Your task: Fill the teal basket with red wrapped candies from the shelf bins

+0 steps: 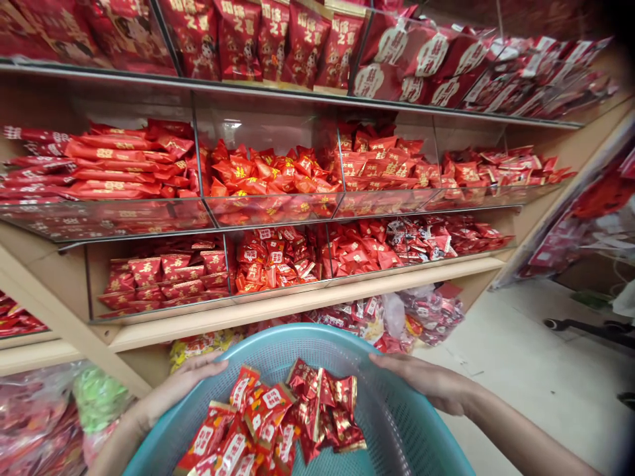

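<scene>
A teal plastic basket (391, 410) with perforated sides is held in front of me at the bottom of the view. My left hand (181, 383) grips its left rim, and my right hand (429, 380) grips the right rim. The fingers of both hands are closed over the edge, partly hidden behind it. Inside lie several orange-red snack packets (270, 403) with white labels on the left. Beside them sits a bunch of dark red, gold-edged shiny packets (322, 410).
Ahead stands a wooden shelf (297, 301) with clear dividers and red packets (272, 165) in its compartments. Bagged goods (431, 311) lie beneath it, and a light green bag (99, 396) is at lower left. Pale floor (526, 357) and a dark chair base (590, 330) show at right.
</scene>
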`<action>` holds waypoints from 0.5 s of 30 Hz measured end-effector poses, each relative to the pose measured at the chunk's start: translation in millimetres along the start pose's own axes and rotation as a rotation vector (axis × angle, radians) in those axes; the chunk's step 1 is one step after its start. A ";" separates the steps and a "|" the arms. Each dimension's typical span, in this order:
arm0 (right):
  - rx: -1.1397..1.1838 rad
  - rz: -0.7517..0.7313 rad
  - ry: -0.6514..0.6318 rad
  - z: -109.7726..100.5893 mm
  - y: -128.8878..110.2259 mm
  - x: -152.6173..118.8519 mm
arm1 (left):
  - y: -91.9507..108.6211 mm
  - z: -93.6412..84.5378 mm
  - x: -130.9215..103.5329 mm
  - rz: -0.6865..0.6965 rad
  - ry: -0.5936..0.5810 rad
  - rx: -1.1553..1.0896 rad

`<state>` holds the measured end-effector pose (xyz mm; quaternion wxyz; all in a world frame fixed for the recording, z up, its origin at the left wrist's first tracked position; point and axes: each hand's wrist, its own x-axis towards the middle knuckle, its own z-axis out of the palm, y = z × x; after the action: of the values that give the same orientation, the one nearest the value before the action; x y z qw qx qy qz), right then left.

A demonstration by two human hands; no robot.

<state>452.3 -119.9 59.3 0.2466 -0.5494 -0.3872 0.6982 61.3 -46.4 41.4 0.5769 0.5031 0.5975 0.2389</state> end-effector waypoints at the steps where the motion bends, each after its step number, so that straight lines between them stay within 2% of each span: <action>1: -0.007 0.001 -0.008 0.0 -4.7 3.1 | -7.3 -0.8 -4.0 -0.013 0.004 -0.031; 3: -0.038 0.011 0.016 -0.6 -14.4 11.8 | -23.0 -3.1 -11.8 -0.043 0.041 -0.070; 5: -0.061 0.021 0.031 -2.0 -24.3 24.6 | -36.0 -5.3 -19.8 -0.049 0.176 -0.025; 9: -0.037 0.069 -0.076 -5.1 -42.6 57.5 | -43.7 -7.0 -37.0 0.067 0.412 0.181; 12: -0.007 0.087 -0.152 -5.5 -51.3 78.6 | -41.0 -8.1 -48.3 0.178 0.491 0.350; 15: 0.015 0.103 -0.221 -4.1 -54.2 92.6 | -45.7 -10.8 -54.7 0.269 0.507 0.450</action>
<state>426.4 -16.1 49.5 0.1705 -0.4862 -0.3779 0.7692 27.0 -108.5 28.7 0.2486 0.6164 0.6876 0.2925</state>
